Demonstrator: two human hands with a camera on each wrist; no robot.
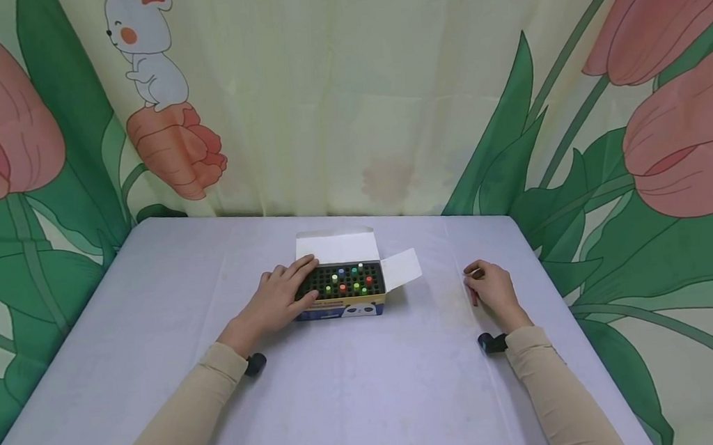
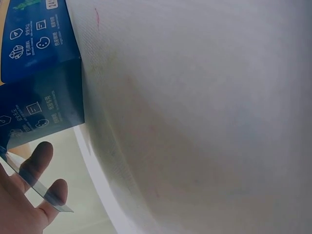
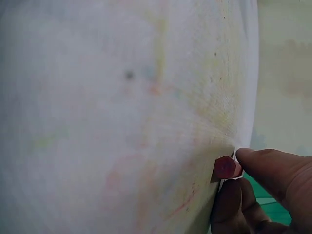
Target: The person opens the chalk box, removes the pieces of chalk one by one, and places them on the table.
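My left hand (image 1: 280, 295) rests over the left end of an opened blue box (image 1: 320, 315), its thumb near the front edge and its fingers reaching toward the back. Inside the box, a black grid holder (image 1: 317, 279) carries several chalk sticks with coloured ends. In the left wrist view, the printed side of the box (image 2: 41, 105) shows, and a clear plastic strip (image 2: 51, 199) crosses the fingers. Well to the right of the box, my right hand (image 1: 494, 288) pinches a red six-sided chalk stick (image 3: 225, 167) between thumb and fingers, close over the tablecloth.
A white lid flap (image 1: 336, 246) stands up behind the box, and a side flap (image 1: 401, 269) spreads to its right. The white tablecloth (image 1: 370, 396) bears faint coloured marks. Behind the table hangs a printed curtain (image 1: 323, 113).
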